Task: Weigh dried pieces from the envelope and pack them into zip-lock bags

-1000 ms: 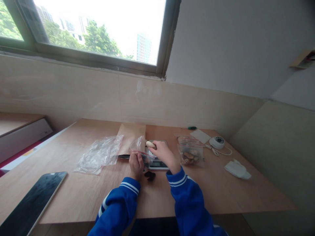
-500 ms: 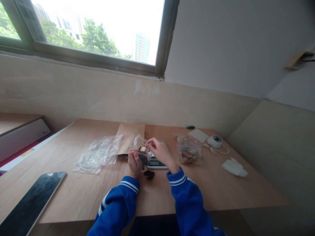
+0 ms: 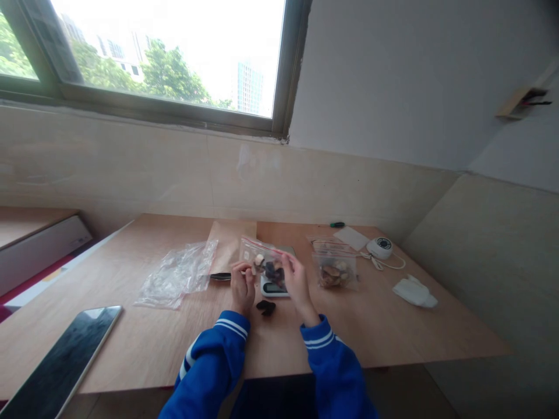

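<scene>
A clear zip bag with a red seal line hangs between my hands, holding dark and pale dried pieces that look like mushrooms. My left hand is closed at the bag's left side. Fingers of my right hand pinch its right edge near the seal. Behind and below the bag sits a white digital scale, mostly covered by it. Black dried pieces lie on the table just in front of the scale.
Filled zip bags lie to the right, near a white round camera, a white card, crumpled white tissue and a green-handled tool. Leftward are empty plastic bags, brown paper and a large phone or tablet.
The bag has turned so its seal line now slants along the top. My right hand has moved from the bag's mouth down to its right edge.
</scene>
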### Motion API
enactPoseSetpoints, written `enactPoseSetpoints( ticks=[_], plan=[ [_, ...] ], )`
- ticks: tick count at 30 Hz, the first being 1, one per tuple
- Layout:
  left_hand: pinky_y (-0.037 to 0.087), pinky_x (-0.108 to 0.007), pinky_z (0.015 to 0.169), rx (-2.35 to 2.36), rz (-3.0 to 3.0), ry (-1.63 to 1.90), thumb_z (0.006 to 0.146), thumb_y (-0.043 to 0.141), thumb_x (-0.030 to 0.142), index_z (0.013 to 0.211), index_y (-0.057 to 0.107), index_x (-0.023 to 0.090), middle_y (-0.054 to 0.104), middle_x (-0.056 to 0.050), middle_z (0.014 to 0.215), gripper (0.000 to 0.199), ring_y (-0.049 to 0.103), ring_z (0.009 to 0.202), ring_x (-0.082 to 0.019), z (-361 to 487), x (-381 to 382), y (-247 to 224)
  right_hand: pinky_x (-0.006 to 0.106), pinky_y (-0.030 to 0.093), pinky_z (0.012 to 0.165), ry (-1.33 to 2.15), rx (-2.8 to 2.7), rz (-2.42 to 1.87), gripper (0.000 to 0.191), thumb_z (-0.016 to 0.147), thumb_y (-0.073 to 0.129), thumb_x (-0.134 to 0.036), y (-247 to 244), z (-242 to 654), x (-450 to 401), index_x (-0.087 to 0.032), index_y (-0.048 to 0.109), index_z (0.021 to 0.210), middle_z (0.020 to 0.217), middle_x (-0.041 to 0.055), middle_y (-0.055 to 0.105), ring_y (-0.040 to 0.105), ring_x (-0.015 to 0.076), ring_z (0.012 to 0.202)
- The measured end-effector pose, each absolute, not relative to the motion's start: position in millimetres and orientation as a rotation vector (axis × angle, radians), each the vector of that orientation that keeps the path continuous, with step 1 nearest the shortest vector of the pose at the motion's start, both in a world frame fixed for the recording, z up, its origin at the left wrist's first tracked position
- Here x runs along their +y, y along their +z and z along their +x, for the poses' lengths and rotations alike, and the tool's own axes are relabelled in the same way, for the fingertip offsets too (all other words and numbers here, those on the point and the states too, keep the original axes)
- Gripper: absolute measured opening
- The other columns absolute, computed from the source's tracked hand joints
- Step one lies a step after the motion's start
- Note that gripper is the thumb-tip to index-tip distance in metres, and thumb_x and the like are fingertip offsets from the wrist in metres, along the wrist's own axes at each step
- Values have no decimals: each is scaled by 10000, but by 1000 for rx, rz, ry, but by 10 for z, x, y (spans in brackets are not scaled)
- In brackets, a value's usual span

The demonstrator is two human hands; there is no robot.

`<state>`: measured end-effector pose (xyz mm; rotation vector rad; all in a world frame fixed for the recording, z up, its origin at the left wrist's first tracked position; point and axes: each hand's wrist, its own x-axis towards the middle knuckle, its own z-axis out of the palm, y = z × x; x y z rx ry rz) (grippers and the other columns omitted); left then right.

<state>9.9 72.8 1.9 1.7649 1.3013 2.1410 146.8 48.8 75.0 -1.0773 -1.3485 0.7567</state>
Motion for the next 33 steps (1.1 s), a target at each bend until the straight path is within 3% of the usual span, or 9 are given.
enactPoseSetpoints(
  ticks=[6, 12, 17, 22, 25, 30, 33],
  plan=[
    [443, -370, 878, 1284, 1456, 2021, 884, 451, 448, 1140, 493, 165, 533, -112, 1126, 383, 533, 997, -207, 75, 776, 60, 343, 516, 844, 853, -1566, -984, 398, 885, 476, -517, 857, 1679, 407, -183, 658, 1003, 1008, 84, 715, 661, 234, 954],
    [469, -259, 692, 1036, 1226, 1794, 839, 520, 498, 985, 538, 179, 588, -27, 873, 351, 573, 782, -148, 147, 724, 136, 333, 529, 778, 890, -1479, -1011, 371, 870, 488, -541, 723, 1756, 370, -189, 606, 881, 879, 75, 734, 695, 223, 824],
    [363, -192, 475, 1081, 1234, 1701, 805, 568, 504, 740, 517, 185, 472, 46, 597, 330, 444, 511, -75, 165, 661, 166, 351, 538, 753, 899, -1216, -1085, 384, 812, 545, -580, 476, 1841, 357, -196, 557, 814, 810, 80, 739, 704, 245, 811],
    [261, -182, 357, 1058, 1247, 1625, 819, 522, 545, 798, 496, 206, 363, 96, 446, 341, 333, 358, -59, 186, 613, 135, 361, 545, 713, 929, -1151, -1119, 412, 770, 587, -590, 198, 1958, 350, -185, 579, 841, 815, 90, 739, 701, 251, 798],
    [264, -173, 335, 997, 1247, 1555, 825, 503, 556, 843, 484, 209, 358, 111, 423, 348, 333, 325, -58, 213, 577, 147, 360, 542, 689, 935, -1076, -1131, 429, 746, 614, -586, 115, 2012, 332, -171, 600, 853, 809, 96, 737, 698, 250, 781],
    [361, -187, 365, 957, 1269, 1505, 809, 544, 530, 947, 495, 205, 512, 80, 557, 356, 431, 357, -63, 232, 548, 171, 344, 522, 723, 772, -952, -1171, 432, 746, 623, -558, 72, 2065, 313, -146, 632, 876, 763, 78, 720, 675, 220, 748],
    [399, -185, 423, 1020, 1336, 1524, 809, 561, 497, 877, 529, 190, 558, 46, 629, 316, 491, 441, -67, 232, 553, 157, 325, 506, 698, 672, -965, -1224, 434, 780, 574, -558, 55, 2074, 307, -141, 644, 882, 754, 77, 709, 655, 216, 739]
  ],
)
